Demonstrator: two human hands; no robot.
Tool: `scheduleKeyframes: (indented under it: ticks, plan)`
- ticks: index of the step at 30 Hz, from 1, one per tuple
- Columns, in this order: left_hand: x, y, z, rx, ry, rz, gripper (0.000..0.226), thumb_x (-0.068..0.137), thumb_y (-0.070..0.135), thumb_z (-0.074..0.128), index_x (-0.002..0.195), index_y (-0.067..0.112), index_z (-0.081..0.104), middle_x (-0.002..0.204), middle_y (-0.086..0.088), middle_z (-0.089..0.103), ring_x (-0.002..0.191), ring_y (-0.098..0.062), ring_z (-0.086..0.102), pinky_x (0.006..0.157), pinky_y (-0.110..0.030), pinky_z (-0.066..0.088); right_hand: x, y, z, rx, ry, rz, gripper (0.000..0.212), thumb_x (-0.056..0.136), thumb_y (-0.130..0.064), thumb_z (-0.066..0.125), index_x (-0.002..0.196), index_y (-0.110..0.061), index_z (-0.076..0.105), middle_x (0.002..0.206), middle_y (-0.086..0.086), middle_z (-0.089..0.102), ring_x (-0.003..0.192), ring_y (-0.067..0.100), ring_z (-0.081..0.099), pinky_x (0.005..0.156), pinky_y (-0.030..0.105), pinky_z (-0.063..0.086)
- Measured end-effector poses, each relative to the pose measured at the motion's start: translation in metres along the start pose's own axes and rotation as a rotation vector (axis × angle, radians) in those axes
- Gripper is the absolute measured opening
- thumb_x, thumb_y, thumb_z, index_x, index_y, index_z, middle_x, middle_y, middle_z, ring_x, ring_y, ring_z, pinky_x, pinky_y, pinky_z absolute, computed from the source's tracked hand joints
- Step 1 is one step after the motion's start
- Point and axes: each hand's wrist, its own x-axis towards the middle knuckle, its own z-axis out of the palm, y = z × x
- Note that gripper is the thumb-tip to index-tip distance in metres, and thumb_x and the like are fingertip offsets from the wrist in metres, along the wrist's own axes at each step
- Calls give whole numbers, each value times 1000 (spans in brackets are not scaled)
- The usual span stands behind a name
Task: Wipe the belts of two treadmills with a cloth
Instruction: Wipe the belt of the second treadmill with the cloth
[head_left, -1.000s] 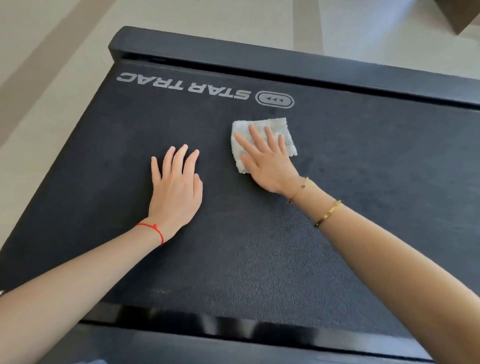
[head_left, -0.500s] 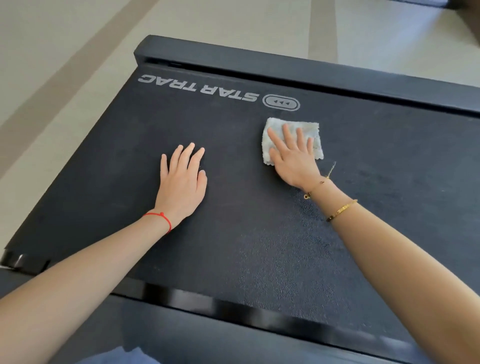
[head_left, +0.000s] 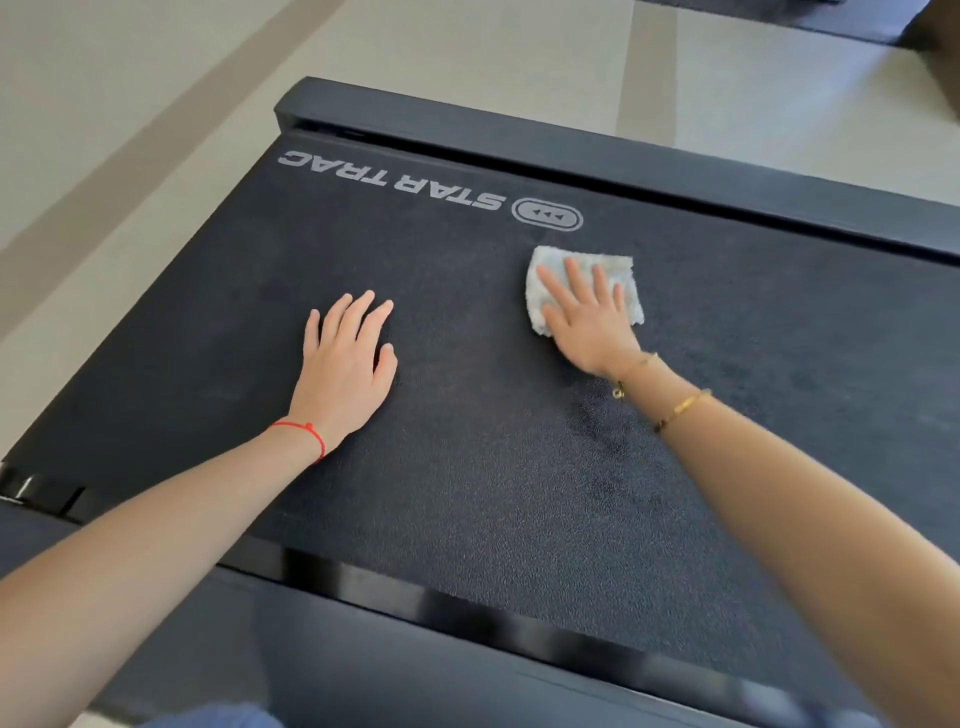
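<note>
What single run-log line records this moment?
right hand presses cloth flat | left hand flat on belt | wiping near logo

Right hand (head_left: 587, 322) is flat on a pale cloth (head_left: 584, 291), pressing it onto the black belt (head_left: 493, 467) near the far edge, just below the STAR TRAC logo (head_left: 431, 187). Left hand (head_left: 345, 369) lies flat on the belt too, fingers straight, well apart from the cloth. Red string (head_left: 306, 434) on the left wrist, gold bracelets (head_left: 675, 410) on the right.

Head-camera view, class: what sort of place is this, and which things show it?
Probably a gym or fitness room: a Star Trac treadmill belt being wiped with a cloth, and part of another dark machine on the pale floor.
</note>
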Motion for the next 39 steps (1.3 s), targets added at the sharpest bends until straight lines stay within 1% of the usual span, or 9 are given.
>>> scheduleKeyframes:
  ticks: [5,10,13,18,21,27,30,35,39]
  plan:
    - [2,-1,3,-7,36,-19,49,100,26,40,148,15,40,157,-6,34,148,-25,23,122,-51,13,49,-20,-4,68,-35,100,53,103,-41,18,155,-40,6,165,2,-7,149,35,-14,117,54,-13]
    - [4,-4,6,-3,49,-11,49,99,26,43,147,16,41,156,-4,35,148,-23,24,122,-51,14,65,-78,10,5,-41,-136,53,104,-43,18,155,-41,4,165,0,-7,150,32,-13,118,52,-11]
    - [4,-6,9,1,55,-8,50,99,27,43,147,17,41,156,-3,36,148,-23,24,122,-50,14,75,-64,9,11,-25,-210,52,105,-41,19,155,-39,8,165,-1,-3,151,31,-8,119,49,-7]
    - [4,-6,9,16,61,-5,51,97,29,40,147,18,42,155,-3,37,147,-23,26,121,-52,18,118,-4,-17,39,35,161,53,104,-40,21,156,-36,9,165,3,-3,150,34,-8,119,53,-7]
    - [5,-6,9,39,64,-7,51,97,30,40,146,18,42,154,-3,38,146,-23,28,120,-52,19,141,-17,-20,51,4,267,55,102,-45,17,155,-38,4,165,2,-9,149,34,-14,119,53,-12]
    - [6,-9,10,40,68,7,50,98,30,38,147,19,42,154,-2,37,146,-23,28,121,-51,18,141,-95,0,-24,-44,-102,53,103,-44,15,155,-40,3,165,1,-6,150,35,-11,119,54,-9]
    - [6,-11,9,42,65,12,52,97,33,35,147,20,42,154,-1,37,146,-22,27,121,-50,17,135,-70,-4,-44,-37,-141,52,105,-42,18,155,-39,7,165,0,-2,150,34,-6,119,52,-4]
    - [6,-10,10,37,69,8,49,98,29,44,146,18,43,154,-3,38,146,-24,29,120,-52,18,125,30,-30,29,-9,201,54,104,-43,19,156,-38,5,165,1,-6,150,34,-9,120,53,-7]
    - [5,-8,9,39,76,4,50,96,28,44,145,17,44,152,-5,40,144,-26,31,119,-54,20,104,38,-30,38,-29,231,54,103,-46,17,155,-40,2,165,2,-9,150,34,-12,119,53,-10]
